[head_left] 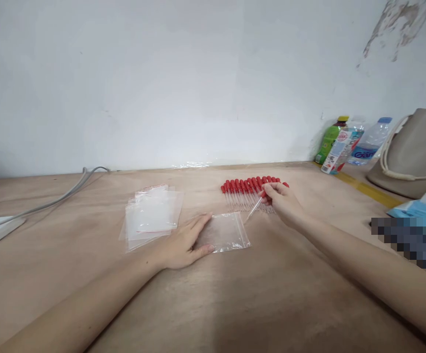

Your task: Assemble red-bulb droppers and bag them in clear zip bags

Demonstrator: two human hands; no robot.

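My left hand (184,242) lies flat on the wooden table (257,304), fingers stretched out, pressing the left edge of a small clear zip bag (227,232). My right hand (282,200) pinches a glass dropper with a red bulb (254,209), its tip slanting down toward the bag's open side. Just behind this hand lies a row of several red-bulbed droppers (248,192). A stack of empty clear zip bags (151,217) rests to the left of my left hand.
Against the wall at the right stand a green bottle (330,138) and two water bottles (370,142). A beige bag (417,154) and a blue packet (421,206) sit at the far right. A grey cable (56,198) runs along the left.
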